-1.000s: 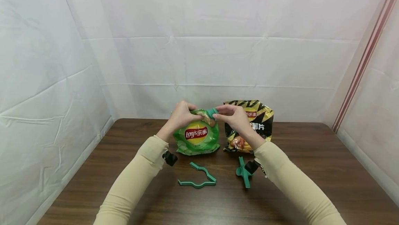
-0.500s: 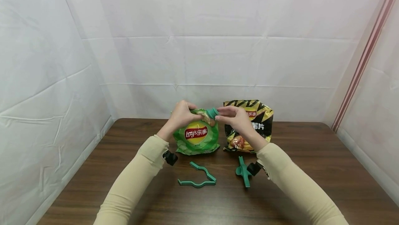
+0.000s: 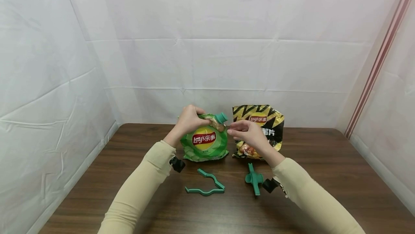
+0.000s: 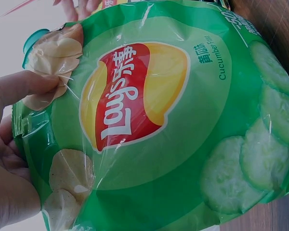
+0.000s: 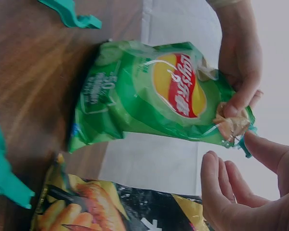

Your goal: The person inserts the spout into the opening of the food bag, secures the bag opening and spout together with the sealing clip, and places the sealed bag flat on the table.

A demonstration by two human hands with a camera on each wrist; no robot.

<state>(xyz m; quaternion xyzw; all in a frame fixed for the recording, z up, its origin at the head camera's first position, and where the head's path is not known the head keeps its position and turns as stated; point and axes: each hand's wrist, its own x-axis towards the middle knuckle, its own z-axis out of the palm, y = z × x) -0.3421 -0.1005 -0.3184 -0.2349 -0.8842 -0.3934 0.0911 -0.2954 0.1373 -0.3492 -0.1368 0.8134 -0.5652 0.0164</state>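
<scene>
My left hand (image 3: 189, 121) pinches the top edge of a green Lay's cucumber chip bag (image 3: 207, 150), thumb in front. The bag stands upright on the table. At its upper right corner sits a teal, round, spout-like piece (image 3: 222, 117); in the left wrist view this teal piece (image 4: 34, 42) peeks out behind the bag's corner. Just right of the bag, my right hand (image 3: 249, 133) holds nothing, its fingers loosely bent and thumb apart. In the right wrist view, the thumb of that right hand (image 5: 250, 192) overlaps the bag's corner near the teal piece.
A black and yellow Lay's bag (image 3: 275, 142) stands behind my right hand. In front lie an opened, hinged teal bag clip (image 3: 207, 192) and a teal bar with a round middle (image 3: 254, 179) on the brown table (image 3: 155, 205). White sheeting (image 3: 227, 64) hangs behind.
My right hand has let go of the teal spout-like piece and moved down and to the right. The left hand and the green bag have stayed put.
</scene>
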